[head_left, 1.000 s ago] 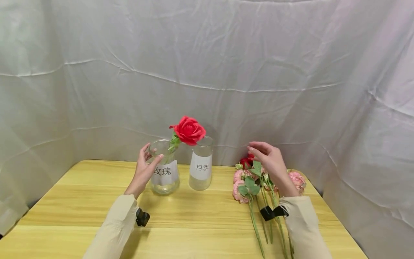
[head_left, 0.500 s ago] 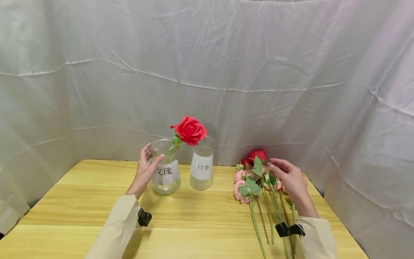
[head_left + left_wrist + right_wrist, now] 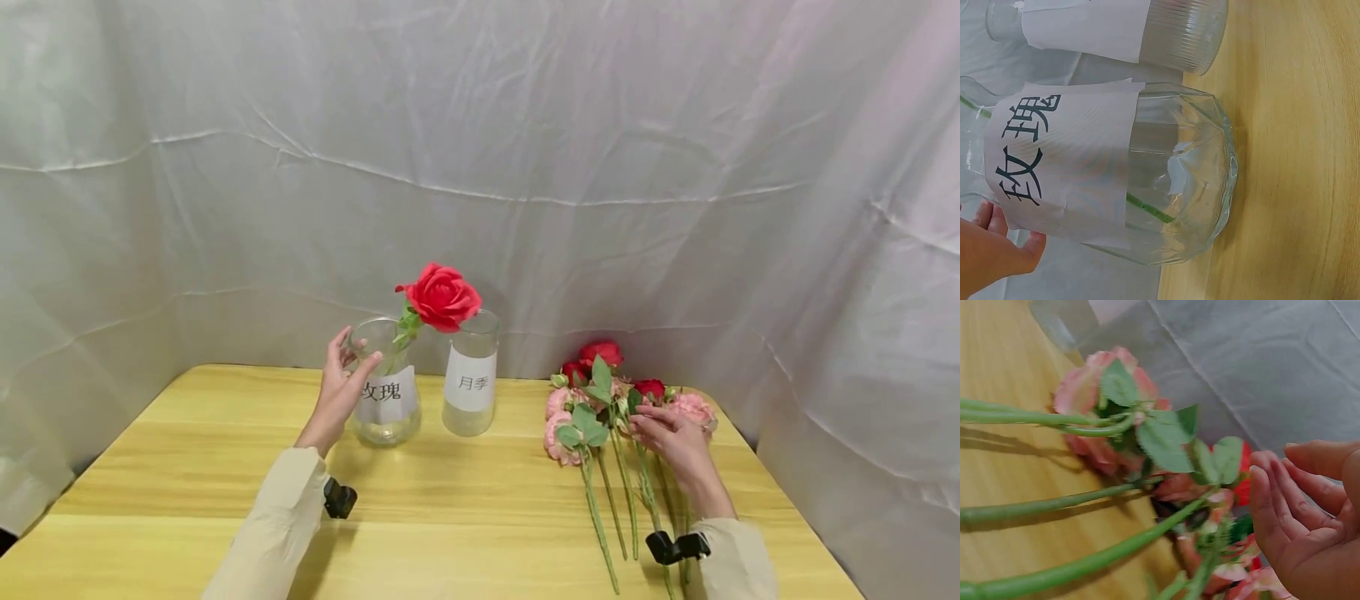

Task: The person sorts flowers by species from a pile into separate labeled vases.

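My left hand [image 3: 339,393] grips the upper part of a clear glass vase [image 3: 386,431], thumb on the near side and fingers around the far side. A white paper label with black characters [image 3: 1029,147] covers the vase's front. One red rose [image 3: 442,298] leans rightward out of it, its green stem [image 3: 1150,209] showing through the glass. My right hand [image 3: 678,442] is over the flowers at the right, fingers loosely bent with nothing between them and the thumb [image 3: 1319,456]. Around it lie pink flowers [image 3: 558,437], red roses [image 3: 602,353] and green leaves [image 3: 1166,440].
A straight glass vase [image 3: 468,423], also labelled, stands just right of the first. Long green stems [image 3: 600,525] stretch toward the front of the wooden table [image 3: 450,517]. Grey cloth [image 3: 480,167] hangs behind and at both sides.
My right hand has moved from above the red roses at the back toward the right and nearer, down by the stems, uncovering the roses. My left hand stays on the vase.
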`<state>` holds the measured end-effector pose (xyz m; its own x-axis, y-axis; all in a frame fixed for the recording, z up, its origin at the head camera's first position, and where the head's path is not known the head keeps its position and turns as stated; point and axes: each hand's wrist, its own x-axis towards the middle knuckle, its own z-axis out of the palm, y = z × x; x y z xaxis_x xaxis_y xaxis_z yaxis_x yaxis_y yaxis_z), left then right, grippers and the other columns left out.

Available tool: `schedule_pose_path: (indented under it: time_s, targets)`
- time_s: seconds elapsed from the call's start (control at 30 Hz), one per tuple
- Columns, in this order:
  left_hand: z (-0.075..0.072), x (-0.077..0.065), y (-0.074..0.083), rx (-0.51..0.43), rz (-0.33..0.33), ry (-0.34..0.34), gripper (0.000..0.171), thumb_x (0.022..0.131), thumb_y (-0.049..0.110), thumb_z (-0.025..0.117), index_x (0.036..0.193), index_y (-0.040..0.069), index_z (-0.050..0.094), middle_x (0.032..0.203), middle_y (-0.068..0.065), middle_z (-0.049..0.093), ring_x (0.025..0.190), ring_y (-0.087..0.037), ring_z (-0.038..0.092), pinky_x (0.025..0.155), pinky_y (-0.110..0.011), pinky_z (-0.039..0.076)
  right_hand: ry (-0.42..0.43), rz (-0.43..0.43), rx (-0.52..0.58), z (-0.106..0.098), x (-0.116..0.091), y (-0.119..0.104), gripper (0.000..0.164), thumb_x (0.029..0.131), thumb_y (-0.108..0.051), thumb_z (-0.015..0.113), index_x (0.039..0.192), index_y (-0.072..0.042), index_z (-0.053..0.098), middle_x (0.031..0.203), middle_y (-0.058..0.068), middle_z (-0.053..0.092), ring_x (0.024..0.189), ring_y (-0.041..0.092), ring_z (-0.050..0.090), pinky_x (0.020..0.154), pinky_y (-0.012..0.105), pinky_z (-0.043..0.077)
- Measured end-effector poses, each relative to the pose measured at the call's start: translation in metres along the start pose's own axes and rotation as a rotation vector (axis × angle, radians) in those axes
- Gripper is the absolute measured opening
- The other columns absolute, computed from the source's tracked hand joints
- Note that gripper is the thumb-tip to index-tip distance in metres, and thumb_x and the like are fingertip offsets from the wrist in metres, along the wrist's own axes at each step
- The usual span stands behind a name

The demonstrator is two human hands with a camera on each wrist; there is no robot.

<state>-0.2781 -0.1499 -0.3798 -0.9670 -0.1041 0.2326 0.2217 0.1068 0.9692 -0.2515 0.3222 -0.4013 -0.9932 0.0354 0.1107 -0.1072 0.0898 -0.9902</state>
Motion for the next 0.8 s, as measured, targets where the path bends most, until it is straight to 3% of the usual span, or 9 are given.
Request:
schedule_pose_path:
  time_s: [0.17, 0.37, 0.57, 0.8]
  targets:
    - [0.0, 0.0, 0.0, 0.002, 0.014, 0.01, 0.079, 0.097, 0.028, 0.057, 0.155, 0.012, 0.006, 0.148, -0.018, 0.032, 0.139, -0.034, 0.021, 0.113, -0.052, 0.019, -0.022, 0.029, -0.067, -0.002, 0.002, 0.009, 0.042, 0.099, -0.005, 0.053, 0.129, 0.021, 0.041, 0.1, 0.009, 0.069, 0.087, 0.01, 0.067, 0.082, 0.027, 0.054]
    - [0.001, 0.001, -0.002, 0.007, 0.007, 0.013, 0.079, 0.097, 0.029, 0.057, 0.155, 0.013, 0.006, 0.147, -0.017, 0.032, 0.138, -0.033, 0.022, 0.112, -0.052, 0.02, -0.009, 0.09, -0.212, -0.001, 0.004, 0.017, 0.04, 0.098, -0.004, 0.054, 0.128, 0.021, 0.044, 0.107, 0.021, 0.067, 0.084, 0.005, 0.065, 0.08, 0.026, 0.054]
    - [0.001, 0.0, -0.001, 0.004, 0.008, 0.017, 0.079, 0.097, 0.029, 0.057, 0.155, 0.014, 0.006, 0.147, -0.018, 0.032, 0.138, -0.032, 0.023, 0.112, -0.051, 0.02, -0.015, 0.084, -0.328, 0.001, 0.004, 0.022, 0.038, 0.096, -0.002, 0.058, 0.125, 0.02, 0.049, 0.107, 0.026, 0.065, 0.087, 0.013, 0.067, 0.079, 0.029, 0.055]
    - [0.002, 0.0, -0.002, -0.004, 0.005, 0.012, 0.079, 0.097, 0.031, 0.056, 0.155, 0.016, 0.005, 0.147, -0.017, 0.032, 0.138, -0.032, 0.022, 0.113, -0.051, 0.019, -0.021, 0.031, -0.563, 0.001, 0.002, 0.021, 0.036, 0.093, -0.007, 0.063, 0.119, 0.017, 0.058, 0.103, 0.025, 0.067, 0.086, 0.026, 0.068, 0.069, 0.028, 0.054]
